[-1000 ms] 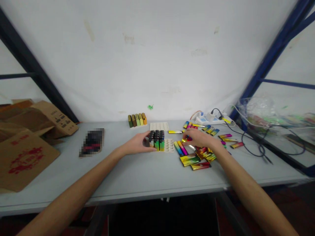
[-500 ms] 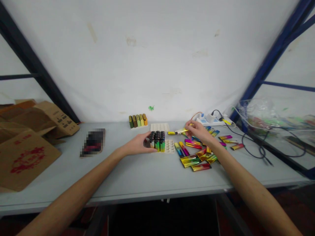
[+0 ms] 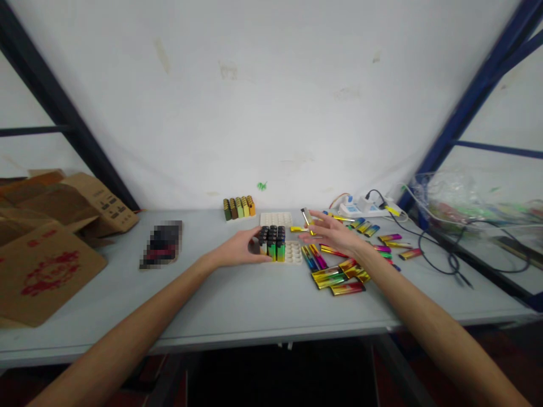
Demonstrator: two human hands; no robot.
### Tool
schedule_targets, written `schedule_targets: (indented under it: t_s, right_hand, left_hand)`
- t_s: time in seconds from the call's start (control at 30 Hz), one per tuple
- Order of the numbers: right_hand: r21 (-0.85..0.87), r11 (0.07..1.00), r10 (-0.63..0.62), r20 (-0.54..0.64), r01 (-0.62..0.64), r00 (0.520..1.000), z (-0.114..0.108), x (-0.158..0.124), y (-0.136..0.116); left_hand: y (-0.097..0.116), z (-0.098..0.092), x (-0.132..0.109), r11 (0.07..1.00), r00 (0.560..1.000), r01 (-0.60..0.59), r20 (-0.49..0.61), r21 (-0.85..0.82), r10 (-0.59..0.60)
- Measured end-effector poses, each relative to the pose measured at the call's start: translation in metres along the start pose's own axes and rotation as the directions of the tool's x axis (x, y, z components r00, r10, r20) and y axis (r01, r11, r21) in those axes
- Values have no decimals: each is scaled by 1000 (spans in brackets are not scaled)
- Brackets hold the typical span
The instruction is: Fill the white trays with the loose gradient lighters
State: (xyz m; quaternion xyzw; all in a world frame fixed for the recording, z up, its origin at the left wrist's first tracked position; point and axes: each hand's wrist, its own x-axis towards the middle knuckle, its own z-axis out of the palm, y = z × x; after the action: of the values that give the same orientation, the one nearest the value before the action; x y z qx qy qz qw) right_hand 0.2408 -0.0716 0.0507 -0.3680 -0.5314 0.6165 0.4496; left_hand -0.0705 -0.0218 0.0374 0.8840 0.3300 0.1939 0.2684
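Note:
My left hand (image 3: 240, 249) rests on the table against the left side of a white tray (image 3: 292, 252), fingers curled round the block of upright lighters (image 3: 272, 242) standing in it. My right hand (image 3: 333, 233) hovers just right of the tray and pinches one lighter (image 3: 306, 216) at its fingertips, held upright above the tray's far right corner. A loose pile of shiny multicoloured lighters (image 3: 335, 272) lies on the table below and right of that hand.
A second white tray (image 3: 275, 219) and a row of green-to-orange lighters (image 3: 238, 207) sit by the wall. A power strip (image 3: 363, 207) with black cables lies at the back right. Cardboard boxes (image 3: 51, 237) fill the left end, beside a blurred dark object (image 3: 161, 244). A plastic bag (image 3: 458, 198) lies far right.
My right hand lifted a lighter out of the loose pile and carried it left toward the tray, turning it upright. My left hand stayed on the tray.

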Motion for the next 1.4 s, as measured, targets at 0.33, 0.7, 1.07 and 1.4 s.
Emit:
schedule_targets:
  t_s: [0.33, 0.7, 1.07, 1.4]
  right_hand:
    - [-159, 986, -60, -10, 57, 998, 10, 10, 14]
    - [-690, 719, -320, -223, 83, 921, 11, 17, 23]
    - [-737, 662, -377, -165, 141, 911, 15, 18, 26]
    - [-819, 475, -457, 83, 322, 886, 23, 10, 18]
  left_hand:
    - [-4, 2, 1, 1000, 1000, -4, -6, -4, 4]
    - [-6, 1, 1, 1000, 1000, -4, -6, -2, 4]
    - [-2, 1, 1, 1000, 1000, -7, -5, 4, 7]
    - [-4, 1, 1, 999, 999, -46, -17, -7, 46]
